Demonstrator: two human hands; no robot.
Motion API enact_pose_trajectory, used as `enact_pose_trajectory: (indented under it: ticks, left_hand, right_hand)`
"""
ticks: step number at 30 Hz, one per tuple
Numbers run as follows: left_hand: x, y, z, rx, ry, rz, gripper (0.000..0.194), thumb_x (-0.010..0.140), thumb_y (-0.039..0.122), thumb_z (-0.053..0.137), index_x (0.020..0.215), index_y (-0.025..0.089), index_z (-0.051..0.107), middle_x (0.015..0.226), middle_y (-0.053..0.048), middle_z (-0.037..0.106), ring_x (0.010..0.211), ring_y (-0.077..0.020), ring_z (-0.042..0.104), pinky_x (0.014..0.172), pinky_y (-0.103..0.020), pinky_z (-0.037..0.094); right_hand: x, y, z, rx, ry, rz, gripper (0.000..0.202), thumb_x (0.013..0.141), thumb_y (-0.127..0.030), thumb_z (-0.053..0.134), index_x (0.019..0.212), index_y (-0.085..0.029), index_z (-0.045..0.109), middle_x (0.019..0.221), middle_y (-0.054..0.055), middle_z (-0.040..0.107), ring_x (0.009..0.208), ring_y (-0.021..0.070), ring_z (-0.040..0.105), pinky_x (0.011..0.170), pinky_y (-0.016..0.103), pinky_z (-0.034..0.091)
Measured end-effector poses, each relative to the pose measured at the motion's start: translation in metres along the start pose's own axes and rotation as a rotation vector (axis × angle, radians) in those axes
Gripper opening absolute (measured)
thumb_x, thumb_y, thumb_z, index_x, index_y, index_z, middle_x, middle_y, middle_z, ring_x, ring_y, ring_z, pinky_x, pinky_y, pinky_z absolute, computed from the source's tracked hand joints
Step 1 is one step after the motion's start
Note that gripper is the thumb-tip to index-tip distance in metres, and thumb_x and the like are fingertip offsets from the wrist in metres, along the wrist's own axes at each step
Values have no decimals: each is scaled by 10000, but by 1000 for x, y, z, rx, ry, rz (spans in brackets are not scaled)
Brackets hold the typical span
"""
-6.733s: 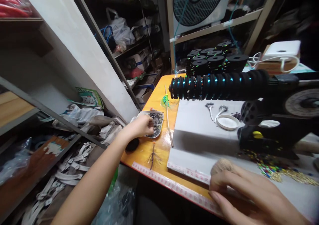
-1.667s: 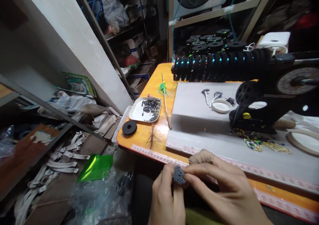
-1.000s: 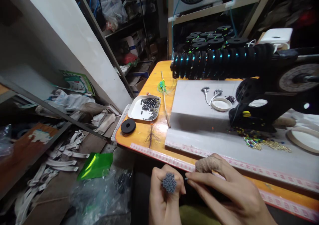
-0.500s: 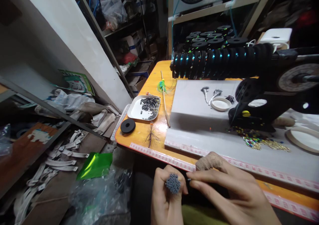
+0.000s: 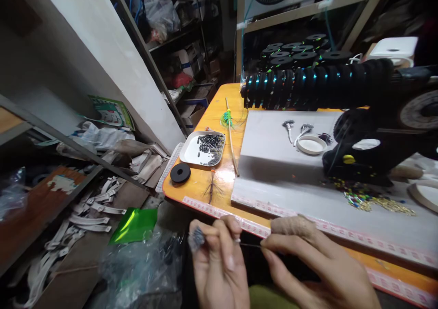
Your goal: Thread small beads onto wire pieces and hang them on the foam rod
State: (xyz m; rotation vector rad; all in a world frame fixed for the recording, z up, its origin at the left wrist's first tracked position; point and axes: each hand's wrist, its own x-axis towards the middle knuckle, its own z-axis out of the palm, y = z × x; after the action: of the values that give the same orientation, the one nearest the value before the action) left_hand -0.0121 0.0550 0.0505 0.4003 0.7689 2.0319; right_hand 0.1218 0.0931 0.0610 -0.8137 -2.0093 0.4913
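A: Quick, what's the L hand (image 5: 221,268) got?
B: A grey-headed bundle (image 5: 197,239). Fingers curled round it, no gap I can see. Head pokes out on the L side of the fist, tilted & a bit blurred; rest hidden by fingers. Small white bit (image 5: 237,240) shows at the fist's R side, can't tell if it's part of the bundle.
A: And R hand (image 5: 318,265)?
B: Thumb + finger pinched tog. on a thin dark strand (image 5: 251,245). It runs approx. level btwn the hands, from the white bit to R fingertips. Beige wrap (image 5: 294,225) on one R finger, just above the pinch.
A: Where's all that, rel. to the orange table (image 5: 195,183)?
B: Lower ctr of view, in front of its near edge, by the measuring tape (image 5: 219,214) along that edge.
A: What's on top?
B: L end: white tray (image 5: 187,153) w/ black tubes (image 5: 208,142) + tiny grey bits (image 5: 216,156); black ring (image 5: 175,174) just beside. Bristly piece (image 5: 211,190) near tray, stick (image 5: 231,147) w/ green strands to its R.
A: And the pale board (image 5: 273,185)?
B: 2 white-stemmed tufts (image 5: 288,126) by a round lid (image 5: 311,145), black machine (image 5: 362,156) to the R, loose beads (image 5: 362,199) nr its base.
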Motion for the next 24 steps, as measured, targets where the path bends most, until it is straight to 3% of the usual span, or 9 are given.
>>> enact_pose_trajectory:
  ticks: [3,5,7,8,9,13,18,24]
  left_hand:
    - [28,28,-1,82,-7,133,254,866,267,699,683,200,535,570,84,393,523,-61,404,762,-214,512]
    - [55,45,-8,310,-60,229,182,894,249,658,767,215,532,652,73,455,526,-66,392,600,-186,450]
    - [85,56,-16,681,-134,295,147,889,320,651,865,247,526,763,59,530,603,-86,456,599,-196,414]
    - [99,58,-19,958,-182,229,134,911,370,602,919,251,542,781,54,541,637,-97,479,640,-207,420]
    - [112,58,-22,1066,-225,173,147,879,356,638,932,227,589,782,40,564,656,-111,494,656,-222,418]
    - [143,49,-23,1268,-395,-14,247,795,379,710,768,134,714,651,-6,610,663,-167,552,662,-270,425]
    - [131,45,-14,1321,-514,-160,248,760,369,735,706,128,711,654,-32,659,659,-196,599,625,-286,442]
    - [70,39,-3,1096,-487,-72,169,870,327,629,800,174,629,872,-41,676,868,-182,628,776,-268,480]
  right_hand:
    - [1,4,-3,-85,64,-29,224,795,-82,635,951,-240,618,858,41,673,752,154,683,712,234,550]
    - [3,5,-6,-50,51,-29,217,816,-83,596,965,-241,589,832,32,660,730,150,669,677,232,539]
    - [6,4,-8,5,15,-1,182,835,-82,560,934,-234,560,788,22,624,694,140,634,622,228,520]
    - [7,4,-9,28,-5,11,165,841,-79,549,909,-230,548,769,16,604,678,134,614,603,226,511]
    - [8,3,-9,48,-21,16,154,846,-79,547,888,-227,540,759,13,587,667,129,597,590,223,504]
    - [10,1,-11,96,-90,11,132,859,-91,579,871,-223,582,747,4,560,665,117,579,565,213,486]
    - [11,3,-13,105,-129,55,144,884,-114,594,898,-235,669,726,6,560,658,123,587,556,226,484]
    - [13,2,-8,170,-27,128,154,890,-132,602,914,-240,708,698,2,557,632,119,580,523,215,473]
